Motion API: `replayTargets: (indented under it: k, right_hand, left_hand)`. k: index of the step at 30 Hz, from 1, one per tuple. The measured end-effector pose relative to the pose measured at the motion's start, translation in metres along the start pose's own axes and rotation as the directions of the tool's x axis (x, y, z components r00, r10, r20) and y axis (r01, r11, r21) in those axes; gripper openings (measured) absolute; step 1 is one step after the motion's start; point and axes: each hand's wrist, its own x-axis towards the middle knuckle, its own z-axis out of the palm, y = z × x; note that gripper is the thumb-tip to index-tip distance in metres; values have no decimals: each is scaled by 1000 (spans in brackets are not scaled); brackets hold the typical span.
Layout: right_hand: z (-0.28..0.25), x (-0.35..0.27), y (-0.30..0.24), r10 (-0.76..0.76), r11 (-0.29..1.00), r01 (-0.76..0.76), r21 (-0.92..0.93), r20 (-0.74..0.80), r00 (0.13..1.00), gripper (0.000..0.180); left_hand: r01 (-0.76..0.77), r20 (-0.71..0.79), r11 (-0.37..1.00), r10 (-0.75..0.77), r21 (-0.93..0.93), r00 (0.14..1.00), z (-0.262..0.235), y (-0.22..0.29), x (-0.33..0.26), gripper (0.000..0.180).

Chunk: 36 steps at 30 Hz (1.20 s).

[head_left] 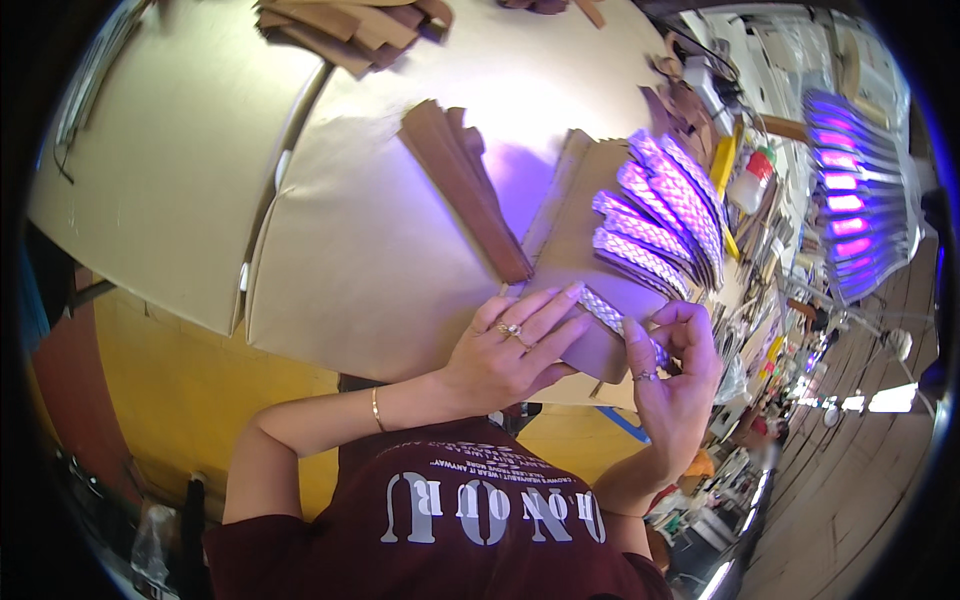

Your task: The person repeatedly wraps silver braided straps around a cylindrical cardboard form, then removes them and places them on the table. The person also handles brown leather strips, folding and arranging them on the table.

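A short braided strip (602,309), pale and woven, lies slanting across the near part of a brown board (568,232). My left hand (515,345) rests flat at the strip's left end, its fingers stretched out and one fingertip touching the strip. At the other end, my right hand (672,365) pinches the strip between thumb and fingers; part of the strip is hidden there. Beyond my hands, several braided strips (655,225) are fanned out on the board's right side under purplish light. A stack of plain brown strips (465,195) lies left of the board.
More brown pieces (355,30) lie at the table's far edge. A seam splits the pale tabletop (170,150) on the left. To the right stand a red-capped white bottle (752,180), a yellow tool (725,160) and a lamp (850,195) with glowing purple lights.
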Motion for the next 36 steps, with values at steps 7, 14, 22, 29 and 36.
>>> replayTargets:
  k: [7, 14, 22, 29, 36]
  right_hand:
    - [-29, -9, 22, 51, 993, -55, -108, -46, 998, 23]
    - [-25, -11, 43, -3, 1000, 3, -13, -24, 1000, 25]
    - [-18, -9, 67, 17, 988, -21, 152, 23, 1000, 26]
    - [-8, -8, 115, 59, 879, -112, 464, 126, 990, 28]
    - [12, -14, 144, 126, 631, -229, 741, 193, 973, 29]
  left_hand:
    - [-21, -25, 999, 21, 31, 999, -3, 1, 7, 59]
    - [-39, -11, 997, 40, 72, 999, -4, 3, 10, 61]
    - [-51, 29, 992, 48, 117, 998, -6, 6, 11, 59]
    - [-49, 39, 988, 44, 144, 998, -4, 5, 8, 58]
    - [-79, 75, 979, 66, 189, 995, -6, 5, 10, 60]
